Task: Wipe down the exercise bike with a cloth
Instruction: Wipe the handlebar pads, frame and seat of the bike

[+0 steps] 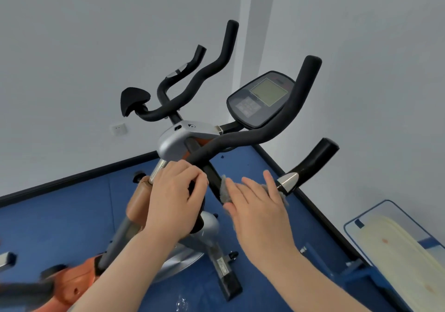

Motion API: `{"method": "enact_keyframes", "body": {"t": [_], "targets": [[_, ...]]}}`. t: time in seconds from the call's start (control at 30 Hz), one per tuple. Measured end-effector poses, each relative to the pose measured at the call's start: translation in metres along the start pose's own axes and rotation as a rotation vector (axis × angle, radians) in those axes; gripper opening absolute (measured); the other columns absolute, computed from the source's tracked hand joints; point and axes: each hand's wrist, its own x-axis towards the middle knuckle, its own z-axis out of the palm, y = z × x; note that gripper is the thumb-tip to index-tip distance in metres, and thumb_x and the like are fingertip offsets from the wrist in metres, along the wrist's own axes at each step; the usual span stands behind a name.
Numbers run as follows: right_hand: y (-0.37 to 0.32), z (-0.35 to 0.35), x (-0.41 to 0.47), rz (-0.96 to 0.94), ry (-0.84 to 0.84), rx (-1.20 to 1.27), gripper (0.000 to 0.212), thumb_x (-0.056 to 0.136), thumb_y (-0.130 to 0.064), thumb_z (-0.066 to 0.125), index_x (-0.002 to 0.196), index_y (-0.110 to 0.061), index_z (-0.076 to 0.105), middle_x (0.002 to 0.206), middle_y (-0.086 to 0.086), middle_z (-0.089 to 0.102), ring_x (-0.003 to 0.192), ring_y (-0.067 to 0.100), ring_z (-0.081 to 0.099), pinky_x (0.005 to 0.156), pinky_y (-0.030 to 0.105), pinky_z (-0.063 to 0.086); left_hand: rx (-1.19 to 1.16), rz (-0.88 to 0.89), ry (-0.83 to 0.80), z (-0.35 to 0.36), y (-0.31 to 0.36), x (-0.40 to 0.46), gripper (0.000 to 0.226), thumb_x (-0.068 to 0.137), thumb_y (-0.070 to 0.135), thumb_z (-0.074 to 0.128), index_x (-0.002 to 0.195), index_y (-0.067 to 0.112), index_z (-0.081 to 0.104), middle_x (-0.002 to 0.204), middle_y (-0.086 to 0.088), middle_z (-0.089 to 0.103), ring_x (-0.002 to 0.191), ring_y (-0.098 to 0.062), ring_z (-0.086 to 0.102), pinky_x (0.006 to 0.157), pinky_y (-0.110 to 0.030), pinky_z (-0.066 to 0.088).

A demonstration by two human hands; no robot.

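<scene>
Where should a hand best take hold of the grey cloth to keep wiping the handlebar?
Probably the fluffy edge of the grey cloth showing left of the right hand, approached from the left. The rest lies under that flat palm, pressed near the black handlebar, so only this exposed edge offers something for fingers to pinch.

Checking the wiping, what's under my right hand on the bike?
A grey cloth lies under the right hand, pressed against the black handlebar stem; its edges show beside the fingers. The stem beneath cloth and palm is covered.
</scene>
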Motion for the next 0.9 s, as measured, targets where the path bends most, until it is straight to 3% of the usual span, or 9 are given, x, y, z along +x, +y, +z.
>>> {"method": "enact_keyframes", "body": {"t": [0.07,0.17,0.27,0.4,0.53,0.63,0.7,0.83,0.9], "targets": [[-0.006,0.002,0.005,0.019,-0.018,0.013,0.042,0.093,-0.035,0.056,0.126,-0.012,0.064,0.101,-0.004,0.071,0.1,0.016,0.066,0.109,0.043,0.039,0.013,0.044,-0.02,-0.002,-0.005,0.0,0.033,0.092,0.035,0.039,0.074,0.02,0.063,0.078,0.014,0.054,0.079,-0.007,0.049,0.076,-0.031,0.04],[-0.002,0.001,-0.006,-0.065,-0.04,-0.034,0.047,0.093,-0.035,0.044,0.133,-0.013,0.058,0.12,-0.002,0.067,0.111,0.017,0.062,0.107,0.036,0.035,0.017,0.072,-0.002,-0.004,-0.012,-0.002,0.029,0.092,0.033,0.04,0.076,0.023,0.062,0.082,0.018,0.052,0.084,-0.002,0.047,0.076,-0.019,0.035],[-0.006,0.001,0.007,-0.05,-0.121,-0.026,0.053,0.091,-0.033,0.061,0.139,-0.012,0.051,0.128,0.0,0.063,0.108,0.017,0.064,0.1,0.034,0.045,-0.065,0.052,0.061,-0.002,-0.014,-0.001,0.028,0.091,0.029,0.043,0.074,0.022,0.064,0.081,0.019,0.054,0.084,-0.001,0.05,0.077,-0.015,0.035],[-0.018,0.012,0.038,-0.008,-0.215,0.071,0.056,0.103,-0.038,0.034,0.153,-0.017,0.019,0.15,-0.005,0.038,0.109,0.014,0.058,0.074,0.025,0.035,-0.107,0.069,0.073,-0.001,-0.016,-0.003,0.026,0.091,0.024,0.046,0.071,0.02,0.062,0.077,0.014,0.056,0.079,-0.003,0.05,0.076,-0.017,0.037],[-0.007,0.009,0.026,-0.079,-0.182,0.015,0.058,0.086,-0.035,0.068,0.139,-0.016,0.051,0.139,0.0,0.055,0.102,0.012,0.066,0.061,0.023,0.049,-0.184,0.054,0.058,-0.002,-0.018,-0.005,0.023,0.09,0.021,0.048,0.07,0.022,0.059,0.077,0.017,0.055,0.081,-0.009,0.054,0.076,-0.024,0.041],[-0.012,0.017,0.044,-0.004,-0.197,0.1,0.053,0.102,-0.04,0.038,0.152,-0.03,0.022,0.157,-0.012,0.027,0.123,0.009,0.051,0.07,0.025,0.044,-0.209,0.062,0.079,-0.001,-0.019,-0.002,0.023,0.09,0.02,0.049,0.069,0.02,0.059,0.075,0.016,0.055,0.078,-0.009,0.054,0.073,-0.026,0.041],[-0.02,0.029,0.048,0.053,-0.195,0.118,0.052,0.104,-0.04,0.03,0.152,-0.032,0.013,0.158,-0.014,0.018,0.128,0.008,0.044,0.069,0.023,0.036,-0.218,0.065,0.081,-0.001,-0.02,-0.002,0.024,0.09,0.021,0.048,0.068,0.018,0.059,0.075,0.013,0.055,0.078,-0.01,0.054,0.073,-0.027,0.041],[-0.018,0.021,0.032,0.015,-0.167,0.072,0.057,0.087,-0.033,0.068,0.14,-0.023,0.049,0.144,-0.003,0.05,0.114,0.009,0.061,0.055,0.019,0.046,-0.221,0.07,0.064,-0.001,-0.02,-0.003,0.025,0.09,0.022,0.047,0.068,0.019,0.059,0.075,0.015,0.056,0.078,-0.009,0.055,0.074,-0.031,0.044],[-0.016,0.021,0.033,-0.016,-0.149,0.035,0.054,0.084,-0.034,0.072,0.135,-0.026,0.055,0.138,-0.004,0.056,0.103,0.009,0.066,0.051,0.021,0.047,-0.222,0.06,0.071,-0.001,-0.02,-0.003,0.025,0.09,0.022,0.047,0.068,0.02,0.059,0.075,0.016,0.056,0.079,-0.01,0.055,0.074,-0.032,0.043]]}}
